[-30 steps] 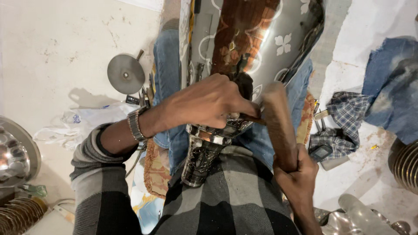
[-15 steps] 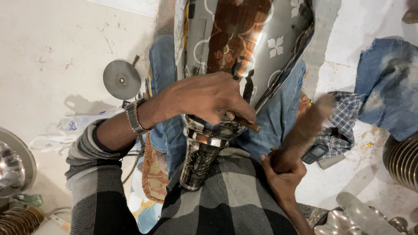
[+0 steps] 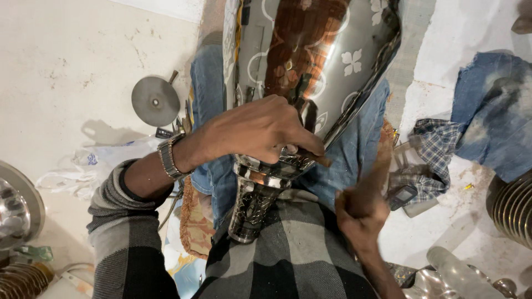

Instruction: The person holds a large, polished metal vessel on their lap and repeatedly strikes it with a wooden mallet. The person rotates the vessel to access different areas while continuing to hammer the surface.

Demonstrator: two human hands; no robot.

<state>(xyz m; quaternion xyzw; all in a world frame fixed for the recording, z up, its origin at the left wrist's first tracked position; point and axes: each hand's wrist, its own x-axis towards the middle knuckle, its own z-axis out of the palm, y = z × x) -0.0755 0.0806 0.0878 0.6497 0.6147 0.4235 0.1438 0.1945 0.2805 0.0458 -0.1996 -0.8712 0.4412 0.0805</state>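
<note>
Left hand (image 3: 260, 130): palm down, fingers curled and bunched to a point at the right, fingertips pinched together; wrist bent, forearm running in from the lower left, bare to a pushed-up sleeve. Right hand (image 3: 360, 213): lower right, closed in a fist with the back toward the camera, motion-blurred; forearm entering from the bottom edge.

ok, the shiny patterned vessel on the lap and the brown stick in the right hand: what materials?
Shiny patterned vessel: looks like polished metal; mirror reflections, chased flower motifs. Brown stick: probably wood, matte brown, but motion-blurred, so unsure. Left hand presses on the vessel's ornate neck; right hand grips the stick.
</note>
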